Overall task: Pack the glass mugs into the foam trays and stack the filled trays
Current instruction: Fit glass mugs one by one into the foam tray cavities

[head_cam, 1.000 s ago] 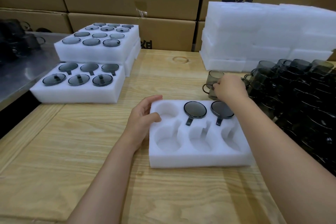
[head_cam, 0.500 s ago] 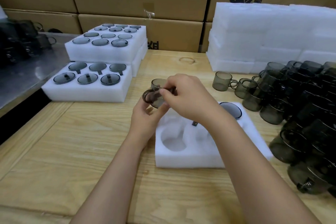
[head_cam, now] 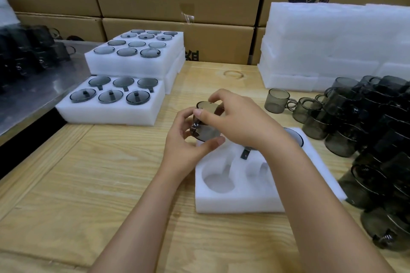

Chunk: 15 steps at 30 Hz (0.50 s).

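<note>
A smoky grey glass mug hangs tilted above the far left corner of the white foam tray. My left hand cups it from below and the left. My right hand grips it from above and the right. Two mugs sit upside down in the tray's back row, mostly hidden behind my right arm; one rim and one handle show. The front cavities hold nothing.
A heap of loose grey mugs fills the table's right side, with one upright mug apart from it. Filled trays and a taller filled stack stand at the left. Spare foam trays and cardboard boxes line the back.
My right hand picked a mug from the right and carried it left over the tray. My left hand left the tray's corner and now holds the mug too.
</note>
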{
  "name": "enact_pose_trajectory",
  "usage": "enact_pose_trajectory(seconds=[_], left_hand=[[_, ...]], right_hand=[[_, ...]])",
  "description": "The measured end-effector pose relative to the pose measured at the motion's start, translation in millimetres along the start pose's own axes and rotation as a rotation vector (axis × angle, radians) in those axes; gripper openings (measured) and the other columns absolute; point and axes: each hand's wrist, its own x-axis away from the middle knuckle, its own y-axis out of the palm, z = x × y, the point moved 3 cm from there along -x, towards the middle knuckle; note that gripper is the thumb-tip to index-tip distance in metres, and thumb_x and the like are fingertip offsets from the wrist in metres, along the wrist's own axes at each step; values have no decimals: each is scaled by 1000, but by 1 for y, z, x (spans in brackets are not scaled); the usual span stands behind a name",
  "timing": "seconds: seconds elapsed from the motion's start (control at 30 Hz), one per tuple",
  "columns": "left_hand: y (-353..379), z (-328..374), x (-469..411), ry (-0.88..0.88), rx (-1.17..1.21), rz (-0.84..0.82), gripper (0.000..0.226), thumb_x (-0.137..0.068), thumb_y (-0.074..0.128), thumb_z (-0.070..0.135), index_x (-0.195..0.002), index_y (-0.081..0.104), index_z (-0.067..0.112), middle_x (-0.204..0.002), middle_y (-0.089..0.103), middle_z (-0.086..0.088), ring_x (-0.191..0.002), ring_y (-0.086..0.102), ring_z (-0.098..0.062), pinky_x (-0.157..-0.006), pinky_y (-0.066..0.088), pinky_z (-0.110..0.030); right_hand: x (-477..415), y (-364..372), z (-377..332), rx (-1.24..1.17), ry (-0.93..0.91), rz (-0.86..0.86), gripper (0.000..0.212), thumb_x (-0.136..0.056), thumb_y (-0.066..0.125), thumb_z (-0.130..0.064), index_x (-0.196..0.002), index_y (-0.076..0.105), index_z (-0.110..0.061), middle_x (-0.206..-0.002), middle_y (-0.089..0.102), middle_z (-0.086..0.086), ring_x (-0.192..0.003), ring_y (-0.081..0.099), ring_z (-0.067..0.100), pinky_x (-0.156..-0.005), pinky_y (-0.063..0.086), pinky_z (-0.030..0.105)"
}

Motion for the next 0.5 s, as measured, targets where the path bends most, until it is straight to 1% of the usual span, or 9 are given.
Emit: enact_pose_trajectory(seconds=[0.07,0.1,0.17,0.23,0.3,0.37,0.43,0.5], left_hand=[[2,-3,0,-49,32,-119,64,-54,80,38,-112,57,24,-108,65,15,-100,60,-10,-83,45,-26],[3,-4,1,-67,49,-195,66,-56,78,37,-117,57,20,-115,64,7,-106,60,-13,-86,45,-28],[3,-4,2,-101,84,-318,76,-59,75,34,-128,53,13,-127,59,-7,-116,57,-17,-93,45,-29],[3,-4,4,-132,129,-373,84,-58,74,30,-135,47,12,-135,53,-10,-123,53,-19,-98,45,-30],[4,-5,5,-142,163,-398,86,-59,74,28,-139,43,14,-139,49,-10,-127,50,-21,-103,44,-35],[4,-6,5,-149,191,-404,83,-63,72,27,-139,42,13,-139,50,-9,-128,49,-23,-105,42,-39],[3,-7,4,-152,194,-388,72,-69,69,30,-135,45,15,-134,55,2,-127,50,-20,-105,41,-40],[3,-9,2,-162,197,-364,60,-77,67,39,-129,50,14,-127,59,14,-123,53,-15,-103,43,-37]], right_hand=[[0,-5,8,56,15,-40,55,-82,57,-59,-124,48,-25,-100,53,-7,-74,48,-4,-55,36,19],[0,-8,13,83,27,-60,55,-81,58,-60,-123,48,-26,-101,53,-7,-75,47,-4,-56,36,20],[-1,-12,22,79,58,-77,54,-80,59,-61,-121,49,-27,-104,55,-8,-77,51,-1,-58,38,22],[-1,-14,27,27,73,-63,53,-78,60,-62,-118,50,-28,-102,58,-9,-76,58,4,-58,41,24],[-2,-13,27,-2,68,-28,55,-77,60,-62,-118,51,-27,-101,58,-9,-76,59,4,-59,42,23],[-4,-10,26,7,57,10,55,-77,60,-62,-118,52,-26,-102,59,-6,-81,57,6,-61,42,21],[-5,-6,23,24,39,39,54,-77,62,-60,-118,53,-25,-103,58,-5,-86,54,9,-60,40,19],[-4,-4,21,28,25,40,53,-77,64,-58,-118,52,-26,-102,56,-5,-81,52,7,-54,38,21]])
